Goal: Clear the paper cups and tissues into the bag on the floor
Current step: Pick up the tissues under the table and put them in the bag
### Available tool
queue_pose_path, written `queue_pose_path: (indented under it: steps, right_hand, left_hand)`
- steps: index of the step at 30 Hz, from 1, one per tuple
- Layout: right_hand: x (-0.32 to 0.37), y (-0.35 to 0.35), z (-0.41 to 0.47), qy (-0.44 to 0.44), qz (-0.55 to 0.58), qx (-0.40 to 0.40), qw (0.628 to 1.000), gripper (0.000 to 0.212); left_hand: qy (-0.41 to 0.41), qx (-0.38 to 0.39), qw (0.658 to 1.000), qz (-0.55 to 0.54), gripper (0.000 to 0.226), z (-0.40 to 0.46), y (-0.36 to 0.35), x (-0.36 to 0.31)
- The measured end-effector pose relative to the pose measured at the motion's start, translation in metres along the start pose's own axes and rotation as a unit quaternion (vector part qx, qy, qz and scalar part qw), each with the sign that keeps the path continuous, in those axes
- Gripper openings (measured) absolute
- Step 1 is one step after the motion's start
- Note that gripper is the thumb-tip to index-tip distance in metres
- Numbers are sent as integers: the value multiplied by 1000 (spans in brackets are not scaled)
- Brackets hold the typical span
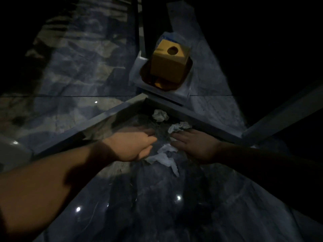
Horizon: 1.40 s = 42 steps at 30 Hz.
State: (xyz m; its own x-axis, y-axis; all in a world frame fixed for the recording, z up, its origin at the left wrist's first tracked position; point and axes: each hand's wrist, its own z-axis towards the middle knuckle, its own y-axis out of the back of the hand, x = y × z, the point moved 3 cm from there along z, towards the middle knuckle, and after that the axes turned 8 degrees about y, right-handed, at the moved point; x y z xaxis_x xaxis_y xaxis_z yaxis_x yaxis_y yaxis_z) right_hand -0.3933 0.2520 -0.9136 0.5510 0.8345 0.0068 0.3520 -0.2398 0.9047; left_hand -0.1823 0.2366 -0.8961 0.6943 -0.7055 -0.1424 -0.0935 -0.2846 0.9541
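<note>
Pretty dark here, but both hands are out at the far corner of the marble table [174, 206], herding tissues together. Left hand [138, 145] is curled, can't tell if it's gripping anything. Right hand [194, 145] lies flat, fingers touching 1 crumpled tissue [178, 127]. The bag [176, 41] sits beyond on the floor, behind a yellow box [169, 65].

The dark marble tabletop [157, 198] carries four crumpled tissues [160, 115] near its far corner. A yellow box [169, 62] stands on the marble floor [83, 55] beyond.
</note>
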Motion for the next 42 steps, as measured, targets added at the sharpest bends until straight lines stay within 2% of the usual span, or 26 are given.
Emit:
queue_pose_path:
  steps: [5,8,12,15,19,22,25,27,30,32,34,36,39,42]
  right_hand:
    - [11,-7,-5,50,1,12,999,52]
    - [19,-17,-15,87,-3,30,996,51]
    - [11,-29,-26,76,-5,46,996,53]
    - [8,-33,-27,58,-5,82,995,56]
    - [10,-34,-26,53,-19,107,993,56]
    - [10,-32,-22,44,-20,94,994,56]
    - [8,-26,-18,31,-15,91,995,57]
    - [8,-21,-16,30,-15,79,996,55]
    - [10,-12,-11,30,-21,80,996,60]
    - [12,-8,-3,41,-23,78,996,64]
    - [13,-7,6,40,-22,87,995,67]
    - [15,-9,14,34,-41,110,993,68]
    - [20,-11,18,41,-63,130,989,66]
    - [21,-12,17,36,-67,130,989,64]
  left_hand:
    - [-77,-18,997,-1,25,5,0,-28]
    - [-103,55,991,60,43,5,-23,-41]
    - [-86,147,980,106,64,13,-39,-47]
    - [-66,192,974,102,68,20,-46,-52]
    - [1,250,966,62,67,26,-55,-60]
    - [-20,237,969,74,50,27,-47,-65]
    - [-27,199,979,39,37,22,-28,-64]
    - [-9,160,987,8,32,16,-19,-55]
    - [61,108,987,-107,14,8,-9,-33]
    - [139,92,971,-172,11,3,-4,-19]
    - [213,73,956,-188,22,-2,0,-7]
    - [278,45,926,-253,20,-3,5,4]
    - [343,0,837,-426,25,-6,17,24]
    - [340,-25,734,-587,28,-12,18,35]
